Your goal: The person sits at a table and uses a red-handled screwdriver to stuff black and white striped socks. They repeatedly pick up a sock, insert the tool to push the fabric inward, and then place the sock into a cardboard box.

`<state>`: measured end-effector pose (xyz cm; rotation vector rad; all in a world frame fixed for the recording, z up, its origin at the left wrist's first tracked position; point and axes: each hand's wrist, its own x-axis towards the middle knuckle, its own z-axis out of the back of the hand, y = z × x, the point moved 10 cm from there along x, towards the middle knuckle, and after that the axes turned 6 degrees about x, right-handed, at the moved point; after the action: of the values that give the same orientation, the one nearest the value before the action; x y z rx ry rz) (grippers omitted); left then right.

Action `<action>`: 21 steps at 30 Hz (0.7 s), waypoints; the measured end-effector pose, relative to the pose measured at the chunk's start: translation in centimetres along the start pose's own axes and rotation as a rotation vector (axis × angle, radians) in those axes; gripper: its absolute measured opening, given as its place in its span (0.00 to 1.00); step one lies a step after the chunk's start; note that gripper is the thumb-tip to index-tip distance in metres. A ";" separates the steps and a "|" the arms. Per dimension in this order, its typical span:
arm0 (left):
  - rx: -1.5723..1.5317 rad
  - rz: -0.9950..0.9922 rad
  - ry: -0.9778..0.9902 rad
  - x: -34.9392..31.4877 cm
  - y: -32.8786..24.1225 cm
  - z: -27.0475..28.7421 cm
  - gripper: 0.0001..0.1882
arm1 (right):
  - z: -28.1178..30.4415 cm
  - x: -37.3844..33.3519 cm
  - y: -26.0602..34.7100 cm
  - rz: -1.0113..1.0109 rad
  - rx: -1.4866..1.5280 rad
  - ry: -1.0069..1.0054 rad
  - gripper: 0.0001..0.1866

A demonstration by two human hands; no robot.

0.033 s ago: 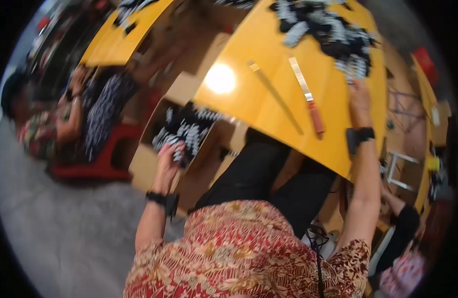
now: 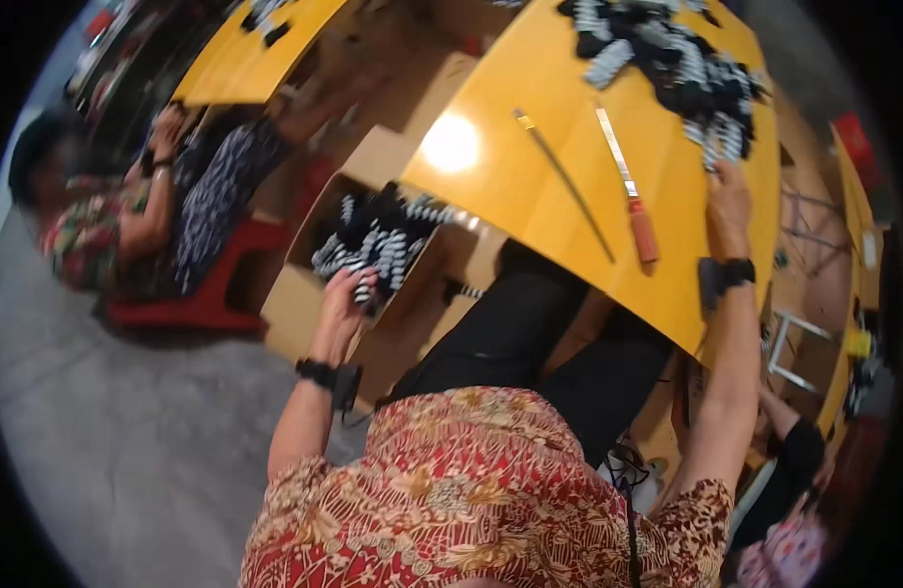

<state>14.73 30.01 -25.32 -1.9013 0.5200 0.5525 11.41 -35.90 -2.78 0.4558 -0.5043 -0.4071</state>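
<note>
My left hand (image 2: 343, 304) is closed on a striped black-and-white knit piece (image 2: 367, 282) over an open cardboard box (image 2: 292, 318). Similar pieces (image 2: 381, 235) lie heaped inside that box. At the right part of the yellow table (image 2: 515, 211), my right hand (image 2: 730, 204) pinches the near end of another striped knit piece (image 2: 722, 147). It is at the edge of a loose pile of black and striped knit pieces (image 2: 682, 73). Whether these are socks or gloves cannot be made out.
A flat metal tool with a red handle (image 2: 644, 235) and a thin metal strip (image 2: 569, 186) lie on the table. To the left a person sits on a red plastic stool (image 2: 192, 306) beside another yellow table (image 2: 260, 64). Another person's arm (image 2: 784, 416) shows at lower right.
The whole view has shifted slightly, so the table and box sit further right in the picture. Both hands keep their places at the box and the pile.
</note>
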 end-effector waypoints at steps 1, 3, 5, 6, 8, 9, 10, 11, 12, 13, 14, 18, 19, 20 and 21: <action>0.048 0.030 -0.020 1.5 1.9 2.1 0.08 | 1.1 0.0 -0.2 0.283 -0.120 -0.100 0.11; 0.140 0.066 -0.089 2.0 3.5 5.2 0.11 | -0.3 0.0 0.4 0.199 -0.105 -0.009 0.11; 0.236 0.084 -0.160 1.8 4.1 6.5 0.13 | -0.2 -0.1 0.3 0.071 -0.037 0.088 0.11; 0.383 0.071 -0.193 2.1 4.0 7.8 0.14 | 0.1 -0.5 1.3 0.053 0.005 0.096 0.11; 0.679 0.043 -0.247 2.8 3.5 10.4 0.17 | 0.5 -1.6 3.4 0.014 0.084 0.109 0.11; 0.411 0.058 -0.244 1.5 2.8 8.5 0.15 | 0.0 -2.0 3.5 -0.047 0.191 0.136 0.11; 0.381 0.106 -0.189 2.5 3.6 8.2 0.14 | 0.6 -2.4 3.5 -0.045 0.194 0.129 0.11; 0.351 0.153 -0.136 4.3 4.5 8.0 0.13 | 1.3 -2.9 3.7 -0.042 0.198 0.124 0.11; 0.319 0.192 -0.098 5.7 5.0 8.7 0.11 | 1.5 -3.4 4.2 -0.033 0.215 0.125 0.11; 0.266 0.089 0.027 6.4 3.2 5.4 0.06 | 2.1 -3.6 3.6 -0.038 0.162 0.125 0.10; 0.300 0.044 -0.027 6.1 1.4 4.8 0.07 | 2.1 -4.1 3.1 -0.058 0.212 0.126 0.09; 0.251 -0.319 -0.052 5.4 -7.9 2.4 0.14 | 4.5 -5.4 4.2 -0.113 0.384 0.096 0.06; 0.354 -0.219 -0.114 5.4 -7.8 4.4 0.16 | 4.6 -5.5 4.8 -0.149 0.459 0.096 0.06; 0.465 -0.115 -0.164 5.7 -7.5 6.1 0.18 | 5.1 -5.9 5.3 -0.190 0.526 0.088 0.06; 0.677 -0.316 -0.267 5.5 -9.0 7.1 0.20 | 5.7 -6.3 6.3 -0.206 0.585 0.079 0.06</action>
<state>23.38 39.31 -24.54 -1.2061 0.1847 0.3512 4.88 -29.47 2.54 1.0906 -0.4977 -0.4347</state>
